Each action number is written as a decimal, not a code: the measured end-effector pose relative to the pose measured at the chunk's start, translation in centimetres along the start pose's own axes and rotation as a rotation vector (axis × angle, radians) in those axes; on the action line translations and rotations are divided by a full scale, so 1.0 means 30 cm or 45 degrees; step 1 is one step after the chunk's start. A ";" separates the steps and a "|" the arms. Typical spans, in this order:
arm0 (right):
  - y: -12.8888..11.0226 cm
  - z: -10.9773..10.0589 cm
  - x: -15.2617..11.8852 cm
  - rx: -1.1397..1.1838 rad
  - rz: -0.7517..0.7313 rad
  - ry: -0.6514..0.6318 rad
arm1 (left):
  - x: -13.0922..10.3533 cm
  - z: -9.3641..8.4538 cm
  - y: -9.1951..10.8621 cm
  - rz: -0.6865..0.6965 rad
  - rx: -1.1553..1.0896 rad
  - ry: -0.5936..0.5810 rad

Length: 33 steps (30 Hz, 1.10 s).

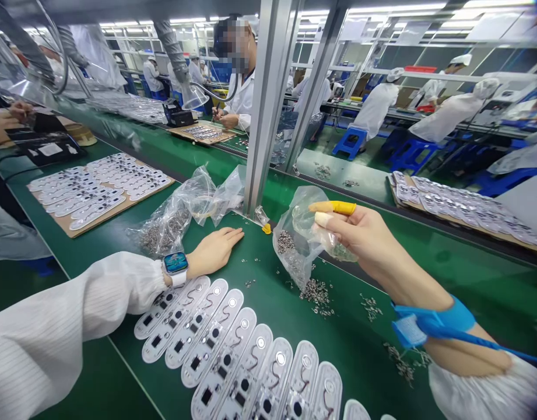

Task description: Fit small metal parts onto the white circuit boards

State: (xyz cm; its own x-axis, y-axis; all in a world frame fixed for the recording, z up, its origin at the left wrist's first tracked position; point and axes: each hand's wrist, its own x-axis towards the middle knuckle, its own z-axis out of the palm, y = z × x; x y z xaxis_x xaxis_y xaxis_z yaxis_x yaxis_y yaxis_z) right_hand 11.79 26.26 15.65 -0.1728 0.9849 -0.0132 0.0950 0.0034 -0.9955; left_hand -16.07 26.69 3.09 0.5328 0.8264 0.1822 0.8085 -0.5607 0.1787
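My right hand (351,227), with finger cots on the thumb and a finger, pinches the top of a clear plastic bag (301,216). Small metal parts (285,242) lie inside the bag, whose lower end hangs over a loose pile of the same metal pieces (317,294) on the green table. Flat on the table, fingers stretched out, rests my left hand (216,248), holding nothing. Below it runs a row of white oval housings (224,344) with circuit boards and wires. A second bag of metal parts (163,230) lies just beyond my left wrist.
A metal post (263,116) rises beyond my hands. Boards of housings lie at left (97,192) and right (464,207). More small metal heaps (402,361) sit by my right forearm, which wears a blue corded strap (434,324). A co-worker (239,87) works across the table.
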 end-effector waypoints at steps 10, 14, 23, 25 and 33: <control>-0.002 0.005 0.001 -0.032 -0.019 -0.005 | 0.037 0.030 -0.009 -0.094 -0.109 0.132; -0.013 0.014 -0.010 -0.026 -0.003 0.041 | 0.075 0.048 -0.017 -0.143 -0.055 0.178; 0.003 0.006 -0.018 -0.023 0.007 -0.007 | 0.074 0.062 -0.031 -0.227 0.089 0.208; 0.003 0.008 -0.019 -0.024 0.012 -0.011 | 0.069 0.062 -0.038 -0.253 0.109 0.214; 0.001 0.016 -0.022 -0.050 0.004 -0.023 | 0.080 0.057 -0.065 -0.275 0.130 0.222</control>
State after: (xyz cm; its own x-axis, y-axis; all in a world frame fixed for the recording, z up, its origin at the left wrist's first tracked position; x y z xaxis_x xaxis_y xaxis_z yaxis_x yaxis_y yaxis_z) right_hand 11.43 25.53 15.59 -0.1900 0.9816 -0.0182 0.1336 0.0075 -0.9910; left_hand -15.95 29.87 1.54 0.3020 0.8996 0.3155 0.9242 -0.3575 0.1347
